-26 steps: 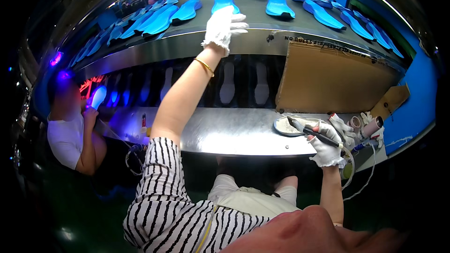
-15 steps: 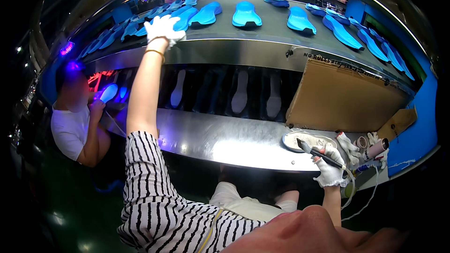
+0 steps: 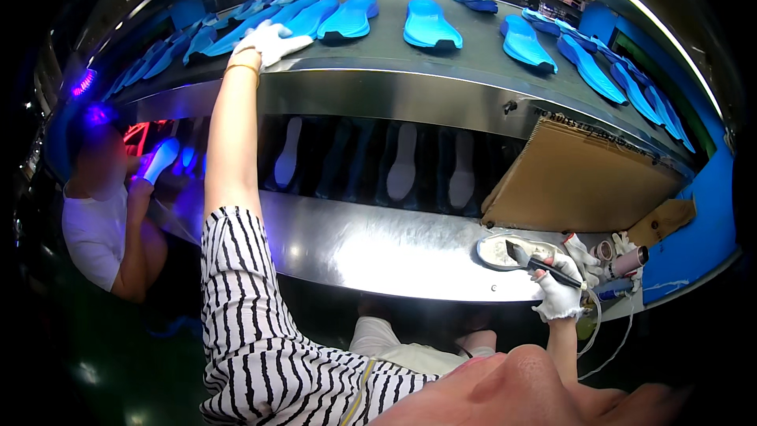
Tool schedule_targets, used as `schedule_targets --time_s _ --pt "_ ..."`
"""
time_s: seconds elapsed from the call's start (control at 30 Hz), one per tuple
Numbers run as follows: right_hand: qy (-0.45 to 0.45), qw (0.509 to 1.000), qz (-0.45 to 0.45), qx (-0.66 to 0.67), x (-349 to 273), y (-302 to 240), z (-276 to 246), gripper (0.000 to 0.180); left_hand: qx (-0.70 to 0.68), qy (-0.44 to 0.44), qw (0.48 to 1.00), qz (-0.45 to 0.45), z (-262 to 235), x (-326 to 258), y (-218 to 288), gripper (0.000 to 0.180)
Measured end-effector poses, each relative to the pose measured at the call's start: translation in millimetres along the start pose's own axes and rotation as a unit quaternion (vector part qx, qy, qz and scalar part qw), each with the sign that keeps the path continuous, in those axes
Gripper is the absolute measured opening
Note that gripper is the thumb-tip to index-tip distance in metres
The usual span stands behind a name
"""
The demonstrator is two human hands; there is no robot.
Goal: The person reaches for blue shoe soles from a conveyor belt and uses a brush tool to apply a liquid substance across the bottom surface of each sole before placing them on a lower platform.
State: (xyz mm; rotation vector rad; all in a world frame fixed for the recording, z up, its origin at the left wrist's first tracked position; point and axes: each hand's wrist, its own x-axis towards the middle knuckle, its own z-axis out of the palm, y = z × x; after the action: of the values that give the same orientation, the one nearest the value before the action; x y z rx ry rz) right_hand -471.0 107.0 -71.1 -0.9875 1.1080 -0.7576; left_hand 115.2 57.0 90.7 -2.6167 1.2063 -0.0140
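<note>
My left hand, in a white glove, reaches to the conveyor's near edge. Its thumb points right and its fingers lie by a blue shoe sole, perhaps touching it; no grip on it shows. More blue soles, one at the centre, lie along the belt. Low on the right, my right hand, gloved with bare fingertips, is closed around a black-handled flat brush. The brush head is over a shallow oval dish with whitish contents.
The belt runs above a shiny metal shelf. A cardboard sheet leans at the right, near gloves, a spool and a white cord. A co-worker at left holds a sole under violet light.
The soles on the belt have shifted to either side as the view moved. My left hand's spread fingers have drawn closer together beside a sole. My right hand still holds the brush over the dish.
</note>
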Motion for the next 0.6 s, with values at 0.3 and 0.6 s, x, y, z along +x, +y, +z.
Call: schedule_targets --time_s 0.3,0.6 --pt "-0.031 0.999 0.0 0.011 6.5 1.0 18.1 0.023 0.013 -0.058 0.979 -0.193 -24.7 31.8 -20.3 0.073" --pt "-0.086 0.993 -0.049 -0.062 58.7 7.8 39.1 0.018 -0.194 0.048 0.964 0.174 1.6 13.9 9.1 0.039"
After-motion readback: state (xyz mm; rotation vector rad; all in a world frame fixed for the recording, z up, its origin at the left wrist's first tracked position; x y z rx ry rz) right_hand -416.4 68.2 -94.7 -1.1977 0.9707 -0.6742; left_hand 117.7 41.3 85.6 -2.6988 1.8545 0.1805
